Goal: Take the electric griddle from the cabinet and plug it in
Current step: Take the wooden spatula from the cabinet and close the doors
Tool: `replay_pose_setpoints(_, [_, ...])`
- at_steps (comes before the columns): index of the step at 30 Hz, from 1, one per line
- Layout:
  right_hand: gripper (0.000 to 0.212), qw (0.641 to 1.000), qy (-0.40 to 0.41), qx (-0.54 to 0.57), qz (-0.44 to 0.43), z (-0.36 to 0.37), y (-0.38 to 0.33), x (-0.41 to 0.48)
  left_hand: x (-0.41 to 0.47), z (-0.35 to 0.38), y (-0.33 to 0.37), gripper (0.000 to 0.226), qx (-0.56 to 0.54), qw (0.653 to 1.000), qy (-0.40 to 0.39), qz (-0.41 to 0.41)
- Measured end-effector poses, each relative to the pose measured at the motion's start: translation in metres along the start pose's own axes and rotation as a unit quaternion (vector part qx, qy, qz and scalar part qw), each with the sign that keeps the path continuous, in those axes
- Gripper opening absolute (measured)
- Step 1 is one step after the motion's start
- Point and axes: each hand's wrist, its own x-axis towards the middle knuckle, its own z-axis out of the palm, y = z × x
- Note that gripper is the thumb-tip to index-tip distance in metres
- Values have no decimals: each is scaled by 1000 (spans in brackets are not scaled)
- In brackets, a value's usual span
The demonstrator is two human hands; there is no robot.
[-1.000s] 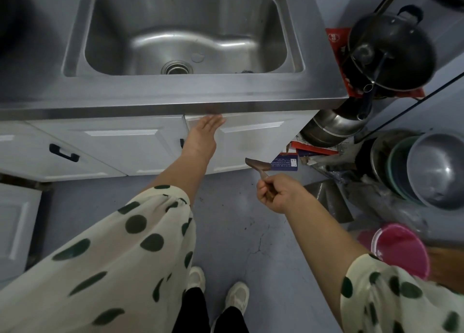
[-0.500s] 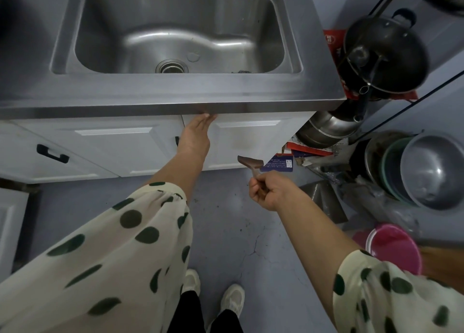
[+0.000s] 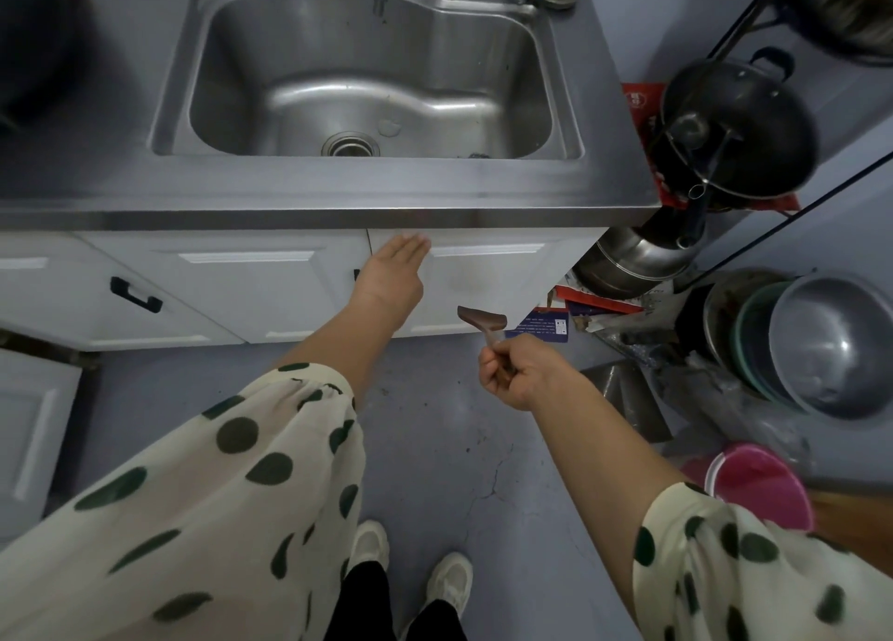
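My left hand (image 3: 394,278) is flat, fingers together, against the top edge of the white cabinet door (image 3: 488,283) under the steel sink (image 3: 372,75). Its fingertips sit at the seam between the two doors, just below the counter lip. My right hand (image 3: 519,372) is lower and to the right, closed around the handle of a small brown wooden spatula (image 3: 481,319) that points up toward the door. The cabinet doors are closed and no electric griddle is in view.
A black door handle (image 3: 135,295) is on the left door (image 3: 241,292). To the right, a rack holds a black pot (image 3: 739,128), a steel pot (image 3: 633,258), stacked metal bowls (image 3: 831,345) and a pink bucket (image 3: 758,488). My shoes (image 3: 410,568) stand on grey floor.
My left hand has shifted slightly along the top of the door and flattened. The view has tilted up, showing more of the sink and taps. My right hand keeps holding the spatula.
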Motion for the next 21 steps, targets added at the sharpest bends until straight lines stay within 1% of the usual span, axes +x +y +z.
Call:
replay_pose_setpoints(3, [19, 1000, -5, -2, -14, 2, 1, -13, -16, -12, 5, 49, -34, 999, 14, 11])
replay_pose_setpoints(5, [19, 1000, -13, -3, -28, 2, 4, -32, -38, -25, 8, 51, -57, 998, 22, 2])
replay_pose_setpoints(7, [19, 999, -23, -6, -36, 4, 6, -48, -53, -34, 9, 48, -84, 996, 24, -18])
replay_pose_setpoints(12, [19, 997, -44, -12, -59, 9, 20, -103, -112, -66, 1, 32, -166, 982, 29, -83])
replay_pose_setpoints(16, [19, 996, -63, -11, -68, 14, 38, -148, -159, -89, -13, 28, -208, 968, 47, -132])
replay_pose_setpoints(21, [22, 993, -88, -10, -76, 27, 62, -189, -208, -99, -33, 26, -258, 948, 66, -175])
